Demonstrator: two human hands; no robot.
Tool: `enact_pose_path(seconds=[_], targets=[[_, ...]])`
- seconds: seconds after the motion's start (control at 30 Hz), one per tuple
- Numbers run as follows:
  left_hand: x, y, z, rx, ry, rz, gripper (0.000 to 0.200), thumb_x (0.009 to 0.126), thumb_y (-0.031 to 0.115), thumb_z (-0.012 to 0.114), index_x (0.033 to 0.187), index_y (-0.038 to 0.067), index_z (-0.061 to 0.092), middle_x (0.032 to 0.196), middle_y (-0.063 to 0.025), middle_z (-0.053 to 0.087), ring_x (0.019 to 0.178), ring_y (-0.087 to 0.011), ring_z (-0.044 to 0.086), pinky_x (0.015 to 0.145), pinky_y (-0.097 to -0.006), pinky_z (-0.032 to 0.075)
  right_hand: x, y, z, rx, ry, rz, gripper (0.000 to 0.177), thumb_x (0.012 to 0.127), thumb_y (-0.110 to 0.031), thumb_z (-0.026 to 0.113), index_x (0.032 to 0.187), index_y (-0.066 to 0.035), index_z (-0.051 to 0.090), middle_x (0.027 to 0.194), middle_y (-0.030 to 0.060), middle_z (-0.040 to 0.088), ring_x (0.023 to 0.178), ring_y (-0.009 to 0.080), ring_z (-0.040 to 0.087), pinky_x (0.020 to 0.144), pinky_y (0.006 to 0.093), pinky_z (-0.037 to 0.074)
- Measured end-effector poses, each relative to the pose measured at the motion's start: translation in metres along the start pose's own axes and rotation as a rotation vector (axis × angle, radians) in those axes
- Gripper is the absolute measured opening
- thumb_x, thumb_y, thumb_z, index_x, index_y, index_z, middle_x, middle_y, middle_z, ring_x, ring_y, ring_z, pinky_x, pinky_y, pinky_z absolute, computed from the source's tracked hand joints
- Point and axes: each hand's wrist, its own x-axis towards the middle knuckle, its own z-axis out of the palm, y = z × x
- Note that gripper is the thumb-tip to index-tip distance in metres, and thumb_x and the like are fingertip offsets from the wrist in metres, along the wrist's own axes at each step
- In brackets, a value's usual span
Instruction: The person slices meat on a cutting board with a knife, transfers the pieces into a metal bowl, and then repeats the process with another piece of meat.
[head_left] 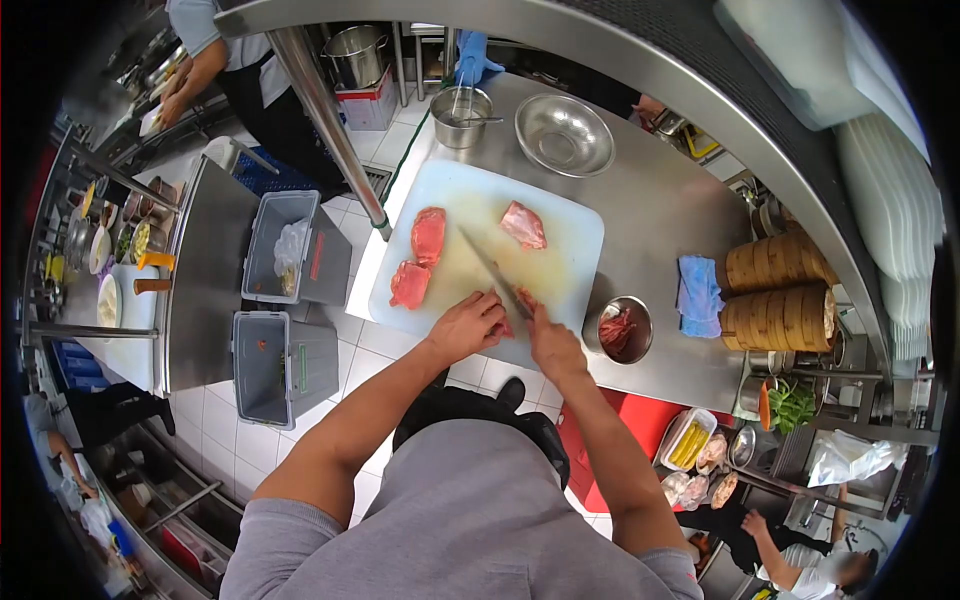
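Note:
My right hand [556, 346] is closed round the handle of a long knife [484, 262], whose blade points away from me across the white cutting board [440, 180]. Beside the blade, my left hand [468, 326] has its fingers curled down on a piece of red meat, mostly hidden under the fingertips. Two chunks of raw meat [428, 236] lie touching on the left of the board. Another pale-topped chunk of meat [524, 225] lies on the right of the blade. Strips of meat sit in a steel container [645, 345] to the right of the board.
A wide steel bowl [565, 135] and a steel pot [461, 115] stand behind the board. A blue cloth [700, 295] and bamboo steamers [780, 315] are at right. Grey bins [285, 368] stand on the floor at left. A metal post [330, 130] rises nearby. Other people work around.

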Motion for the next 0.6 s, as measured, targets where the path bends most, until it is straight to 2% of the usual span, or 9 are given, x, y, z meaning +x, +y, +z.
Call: enact_pose_path(seconds=[0.07, 0.17, 0.27, 0.37, 0.47, 0.57, 0.6], targets=[[0.002, 0.005, -0.005, -0.007, -0.021, -0.016, 0.025, 0.078, 0.016, 0.075, 0.099, 0.008, 0.064, 0.117, -0.0110, 0.060, 0.102, -0.0317, 0.060, 0.095, -0.0415, 0.052, 0.003, 0.001, -0.009, -0.056, 0.060, 0.007, 0.032, 0.104, -0.030, 0.049, 0.122, -0.005, 0.040, 0.086, 0.0306, 0.070, 0.081, 0.0502, 0.070, 0.073, 0.0580, 0.057], [0.000, 0.009, -0.007, -0.043, 0.048, -0.026, 0.026, 0.079, 0.015, 0.076, 0.103, 0.009, 0.067, 0.113, -0.0077, 0.063, 0.105, -0.0306, 0.062, 0.093, -0.0391, 0.054, -0.018, -0.005, -0.028, 0.025, 0.192, 0.023, 0.038, 0.098, -0.026, 0.060, 0.121, -0.004, 0.038, 0.086, 0.0291, 0.069, 0.078, 0.0499, 0.070, 0.072, 0.0577, 0.057], [-0.004, 0.038, -0.018, -0.039, 0.170, -0.069, 0.035, 0.085, 0.028, 0.075, 0.117, 0.014, 0.069, 0.131, -0.0108, 0.058, 0.121, -0.0354, 0.056, 0.105, -0.0480, 0.047, -0.037, -0.002, -0.040, 0.186, 0.337, 0.065, 0.047, 0.089, -0.017, 0.070, 0.120, -0.003, 0.037, 0.093, 0.0315, 0.066, 0.084, 0.0529, 0.067, 0.074, 0.0582, 0.055], [0.022, 0.093, -0.041, 0.103, 0.076, 0.052, 0.052, 0.093, 0.054, 0.064, 0.132, 0.020, 0.066, 0.157, -0.0127, 0.037, 0.145, -0.0389, 0.036, 0.117, -0.0611, 0.028, -0.045, 0.010, -0.027, 0.299, 0.433, 0.099, 0.050, 0.087, -0.015, 0.072, 0.120, -0.003, 0.038, 0.095, 0.0327, 0.065, 0.087, 0.0552, 0.065, 0.074, 0.0593, 0.052], [0.031, 0.093, -0.008, 0.186, -0.084, 0.050, 0.066, 0.094, 0.070, 0.051, 0.143, 0.027, 0.060, 0.169, -0.0108, 0.016, 0.152, -0.0399, 0.021, 0.120, -0.0678, 0.010, -0.049, 0.022, -0.012, 0.335, 0.505, 0.052, 0.047, 0.088, -0.015, 0.071, 0.117, -0.002, 0.037, 0.103, 0.0316, 0.063, 0.091, 0.0536, 0.065, 0.073, 0.0592, 0.053], [0.049, 0.079, -0.003, 0.262, -0.135, -0.020, 0.064, 0.094, 0.069, 0.051, 0.145, 0.031, 0.058, 0.171, -0.0111, 0.012, 0.152, -0.0427, 0.019, 0.119, -0.0685, 0.013, -0.080, 0.031, -0.018, 0.300, 0.495, 0.061, 0.043, 0.089, -0.015, 0.070, 0.115, -0.002, 0.039, 0.101, 0.0317, 0.063, 0.091, 0.0535, 0.064, 0.072, 0.0599, 0.053], [0.054, 0.073, -0.004, 0.281, -0.096, -0.028, 0.062, 0.094, 0.066, 0.053, 0.144, 0.029, 0.059, 0.170, -0.0111, 0.014, 0.151, -0.0427, 0.021, 0.118, -0.0676, 0.015, -0.094, 0.037, -0.022, 0.283, 0.455, 0.079, 0.040, 0.089, -0.015, 0.070, 0.114, -0.002, 0.040, 0.099, 0.0315, 0.064, 0.089, 0.0534, 0.065, 0.071, 0.0601, 0.052]])
